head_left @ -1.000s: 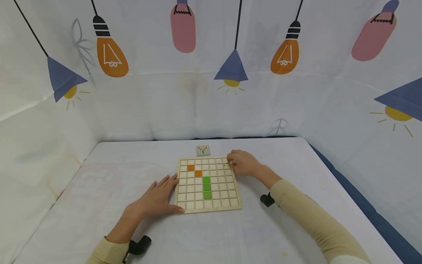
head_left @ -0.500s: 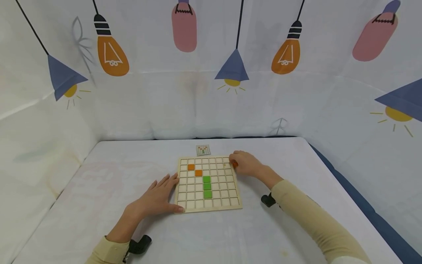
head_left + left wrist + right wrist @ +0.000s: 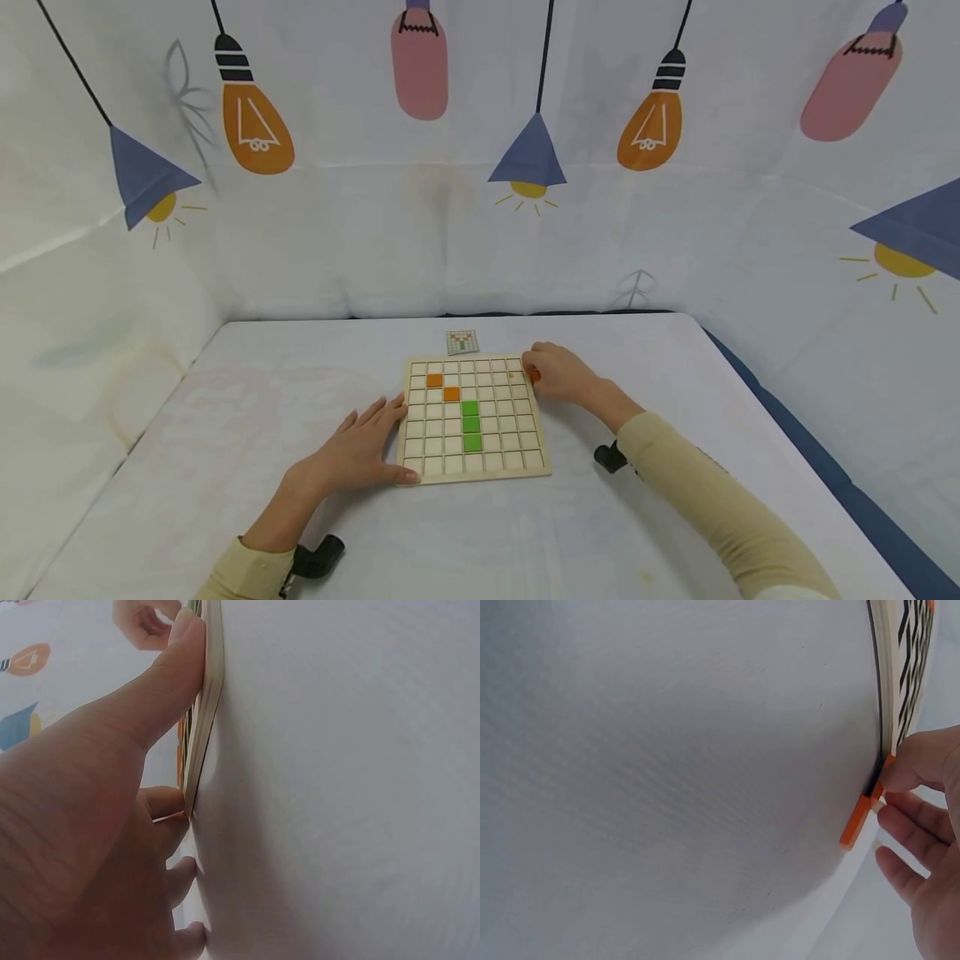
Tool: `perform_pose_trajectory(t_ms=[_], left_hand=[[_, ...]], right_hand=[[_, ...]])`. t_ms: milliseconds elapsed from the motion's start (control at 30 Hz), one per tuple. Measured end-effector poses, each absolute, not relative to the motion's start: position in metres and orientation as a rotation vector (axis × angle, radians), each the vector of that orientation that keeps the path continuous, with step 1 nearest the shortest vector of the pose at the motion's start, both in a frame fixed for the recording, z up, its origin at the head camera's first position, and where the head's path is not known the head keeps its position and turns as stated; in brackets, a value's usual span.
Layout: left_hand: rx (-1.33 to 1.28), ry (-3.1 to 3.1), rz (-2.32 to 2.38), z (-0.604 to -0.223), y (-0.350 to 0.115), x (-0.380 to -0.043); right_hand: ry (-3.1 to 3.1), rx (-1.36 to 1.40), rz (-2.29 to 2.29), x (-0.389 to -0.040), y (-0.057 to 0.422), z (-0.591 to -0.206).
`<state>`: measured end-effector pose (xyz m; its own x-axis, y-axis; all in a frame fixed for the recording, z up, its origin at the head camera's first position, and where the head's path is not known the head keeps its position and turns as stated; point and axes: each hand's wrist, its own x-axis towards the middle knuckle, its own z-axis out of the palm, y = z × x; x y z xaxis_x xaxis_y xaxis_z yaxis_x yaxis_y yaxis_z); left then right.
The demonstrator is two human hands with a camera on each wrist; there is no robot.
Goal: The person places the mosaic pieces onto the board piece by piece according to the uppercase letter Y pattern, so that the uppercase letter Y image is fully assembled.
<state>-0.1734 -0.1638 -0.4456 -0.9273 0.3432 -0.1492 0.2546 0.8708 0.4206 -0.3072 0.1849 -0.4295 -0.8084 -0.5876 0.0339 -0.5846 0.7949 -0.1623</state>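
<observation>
A square wooden grid board [image 3: 498, 446] lies on the white table. It carries orange tiles [image 3: 451, 394] toward its upper left and a column of green tiles [image 3: 470, 423] near its middle. My left hand [image 3: 356, 454] rests along the board's left edge, fingers spread, with the thumb on the front left corner. At the far right corner, my right hand [image 3: 558, 372] pinches an orange tile [image 3: 886, 771] between thumb and fingertips, right at the board's edge. Another orange tile [image 3: 855, 823] sits just beyond it, partly under the fingertips.
A small pattern card [image 3: 462, 342] with a printed coloured grid lies behind the board. The white table [image 3: 480, 542] reaches back to a fabric backdrop [image 3: 337, 242] printed with lamps and bulbs.
My right hand has shifted slightly right from over the board's far corner to just off its edge. The left hand and the tiles on the board stay as they were.
</observation>
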Motion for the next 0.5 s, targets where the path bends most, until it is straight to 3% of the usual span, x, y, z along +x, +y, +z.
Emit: perform_pose_trajectory(t_ms=[500], left_hand=[[0.452,2.818,0.596,-0.4479,-0.1643,-0.1729]], right_hand=[[2.959,-0.977,-0.250,-0.3062,0.1844,-0.4361]])
